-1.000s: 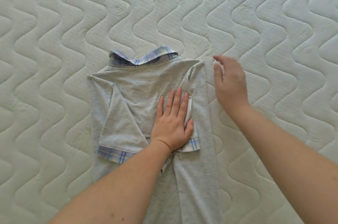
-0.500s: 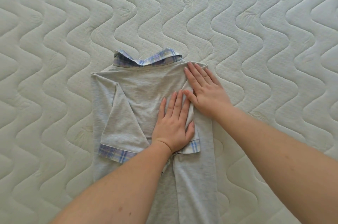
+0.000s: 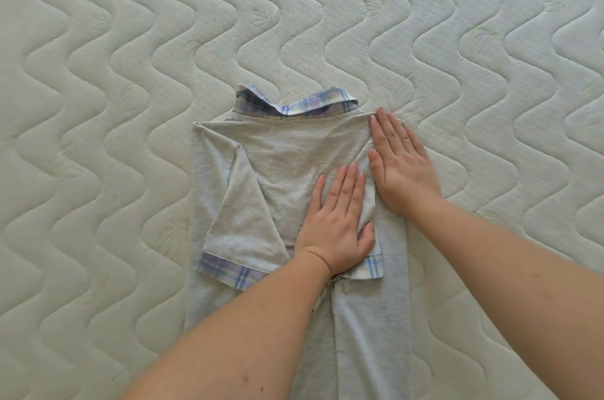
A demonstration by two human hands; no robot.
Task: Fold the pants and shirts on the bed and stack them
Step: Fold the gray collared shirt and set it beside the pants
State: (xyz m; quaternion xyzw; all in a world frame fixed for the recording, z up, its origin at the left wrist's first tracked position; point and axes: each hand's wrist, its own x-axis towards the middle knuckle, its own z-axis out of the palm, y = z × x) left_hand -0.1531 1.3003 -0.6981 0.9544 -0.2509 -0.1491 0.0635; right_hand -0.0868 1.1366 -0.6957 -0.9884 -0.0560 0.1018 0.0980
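So you've got the quilted bed (image 3: 130,105) spread out under and all around your hands. The gray shirt (image 3: 284,154) lies flat on it, right beneath both palms, sides already folded in, plaid collar (image 3: 313,105) just past your fingertips. Your left hand (image 3: 336,223) is flat, fingers straight, pressing the folded-in right sleeve near its plaid cuff (image 3: 372,269). Your right hand (image 3: 402,164) is flat too, just beside the left, pressing the shirt's right folded edge by the shoulder.
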